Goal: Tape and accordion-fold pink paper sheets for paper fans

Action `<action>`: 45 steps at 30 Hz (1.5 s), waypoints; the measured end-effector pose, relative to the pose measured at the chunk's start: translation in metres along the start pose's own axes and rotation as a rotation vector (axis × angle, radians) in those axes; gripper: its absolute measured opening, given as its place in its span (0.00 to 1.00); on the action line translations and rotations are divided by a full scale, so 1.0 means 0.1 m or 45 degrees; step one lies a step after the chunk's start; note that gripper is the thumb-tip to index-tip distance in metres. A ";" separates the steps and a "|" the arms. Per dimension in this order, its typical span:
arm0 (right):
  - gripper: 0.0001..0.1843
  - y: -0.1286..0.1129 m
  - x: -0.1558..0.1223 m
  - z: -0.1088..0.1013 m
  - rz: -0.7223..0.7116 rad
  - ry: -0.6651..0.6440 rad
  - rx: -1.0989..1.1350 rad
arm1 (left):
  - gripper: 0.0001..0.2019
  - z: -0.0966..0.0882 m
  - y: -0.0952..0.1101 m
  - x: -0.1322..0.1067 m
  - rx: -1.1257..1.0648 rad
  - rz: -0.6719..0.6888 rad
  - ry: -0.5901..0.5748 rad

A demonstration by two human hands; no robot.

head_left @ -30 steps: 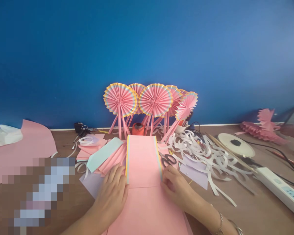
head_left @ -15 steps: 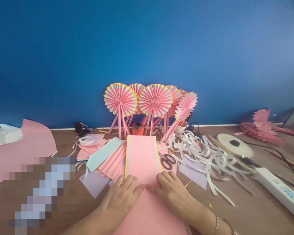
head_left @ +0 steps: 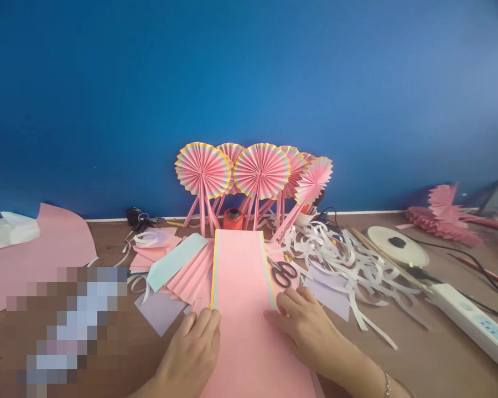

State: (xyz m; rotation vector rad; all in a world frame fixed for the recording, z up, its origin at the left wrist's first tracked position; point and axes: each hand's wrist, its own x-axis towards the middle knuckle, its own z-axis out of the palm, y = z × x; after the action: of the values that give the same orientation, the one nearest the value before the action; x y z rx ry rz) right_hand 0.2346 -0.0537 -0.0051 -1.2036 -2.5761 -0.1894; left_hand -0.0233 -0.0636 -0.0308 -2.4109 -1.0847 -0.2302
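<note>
A long pink paper strip (head_left: 239, 271) with yellow and light-blue bands along its sides runs away from me down the middle of the table. My left hand (head_left: 194, 349) has its fingers curled and closed at the strip's left edge. On the opposite edge, my right hand (head_left: 305, 327) is closed too, its thumb lying over the pink surface. Black-handled scissors (head_left: 284, 275) rest just beyond my right fingers, partly hidden by the strip. Pleated pink paper (head_left: 195, 272) and a pale-blue paper strip (head_left: 177, 260) lie left of it.
Several finished paper fans (head_left: 262, 171) stand against the blue wall (head_left: 249, 66), near an orange thread spool (head_left: 233, 219). White paper ribbons (head_left: 336, 254) are heaped to the right, with a cream round lid (head_left: 392, 253) and a white power strip (head_left: 473, 320). A large pink sheet (head_left: 62, 237) lies left.
My hands have moved apart, from close together near the strip's middle to its two side edges. The strip has stayed nearly in place.
</note>
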 end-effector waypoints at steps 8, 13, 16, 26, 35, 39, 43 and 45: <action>0.12 -0.01 0.00 0.04 -0.035 0.076 -0.017 | 0.17 0.04 0.04 -0.05 -0.038 -0.010 0.100; 0.13 0.04 -0.04 0.07 0.017 0.063 -0.061 | 0.18 0.11 0.03 -0.10 -0.056 0.006 0.120; 0.12 0.03 -0.04 0.08 0.002 0.037 -0.130 | 0.19 0.13 0.04 -0.12 -0.056 -0.061 0.068; 0.12 -0.02 0.06 0.13 -0.079 0.168 -0.119 | 0.15 -0.06 -0.25 -0.03 -0.390 -0.305 -0.010; 0.08 -0.30 0.10 0.01 0.035 0.526 0.144 | 0.27 -0.32 -0.11 0.26 -1.997 -0.972 -0.553; 0.09 -0.40 0.09 0.00 -0.115 0.485 0.150 | 0.28 -0.23 -0.03 0.30 -1.929 -1.249 -0.444; 0.08 -0.33 0.11 -0.06 -0.069 0.452 0.176 | 0.22 -0.22 -0.17 0.22 -1.698 -1.248 -0.158; 0.11 -0.27 0.14 -0.09 -0.001 0.484 0.179 | 0.16 -0.27 -0.33 0.18 -1.367 -1.154 0.173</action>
State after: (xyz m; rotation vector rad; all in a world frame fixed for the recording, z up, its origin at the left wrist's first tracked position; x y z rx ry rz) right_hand 0.2072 -0.0632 0.0077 -1.0051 -2.2209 -0.2107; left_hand -0.0343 -0.0459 0.0107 -2.3568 -2.3286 -1.5800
